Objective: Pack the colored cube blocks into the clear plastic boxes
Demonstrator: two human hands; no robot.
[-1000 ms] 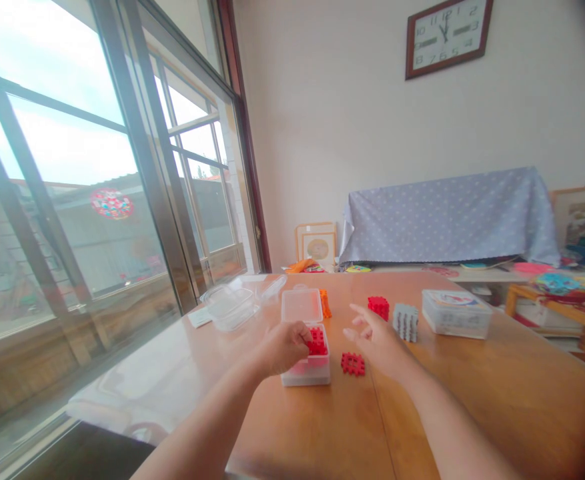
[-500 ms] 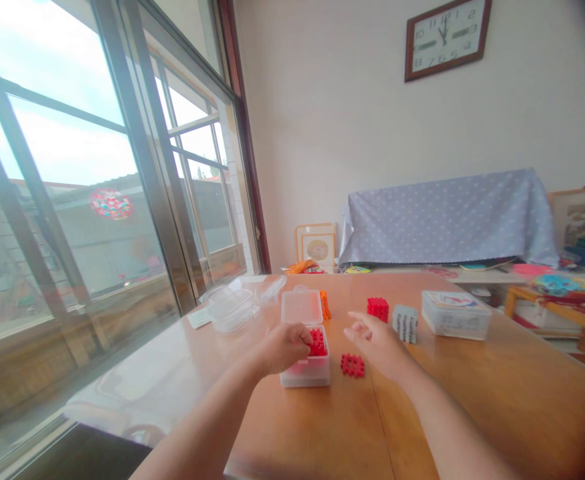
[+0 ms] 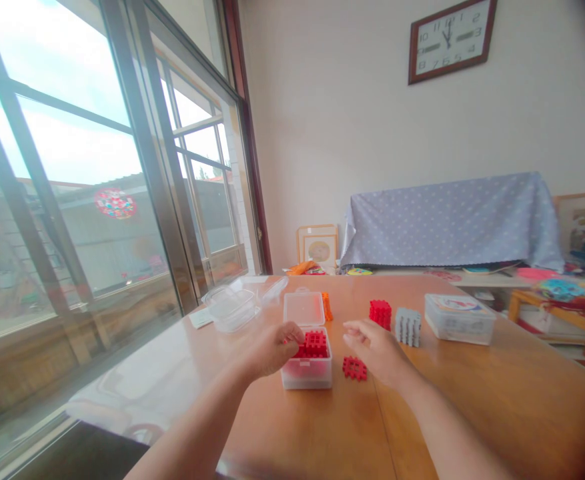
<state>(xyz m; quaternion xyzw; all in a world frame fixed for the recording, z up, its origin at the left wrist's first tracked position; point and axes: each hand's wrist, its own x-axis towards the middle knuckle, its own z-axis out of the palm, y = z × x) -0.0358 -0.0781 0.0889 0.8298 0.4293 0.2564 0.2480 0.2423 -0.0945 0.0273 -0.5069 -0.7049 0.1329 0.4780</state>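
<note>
Inside a clear plastic box (image 3: pixel 306 383) lie red notched, interlocking plastic blocks (image 3: pixel 315 343). My left hand (image 3: pixel 275 350) is at the box's left rim, thumb and fingers curled together beside the red blocks. Whether a piece is pinched in its fingers is hidden. The box's translucent lid (image 3: pixel 303 309) is tipped back behind it. To the right, my right hand (image 3: pixel 379 350) hovers over the table with its fingers apart and nothing in them. Just below its fingertips a flat red notched piece (image 3: pixel 355 368) lies on the wood.
Behind my right hand stand a red block stack (image 3: pixel 380 314) and a grey one (image 3: pixel 408 327). A closed plastic box (image 3: pixel 459 320) sits farther right. Orange pieces (image 3: pixel 327 307) stand by the lid. Clear containers (image 3: pixel 231 308) are at the left, near the window.
My left hand has drawn back leftward from over the box, uncovering more red blocks. My right hand has lowered slightly, its fingers less stretched. The view has shifted a little.
</note>
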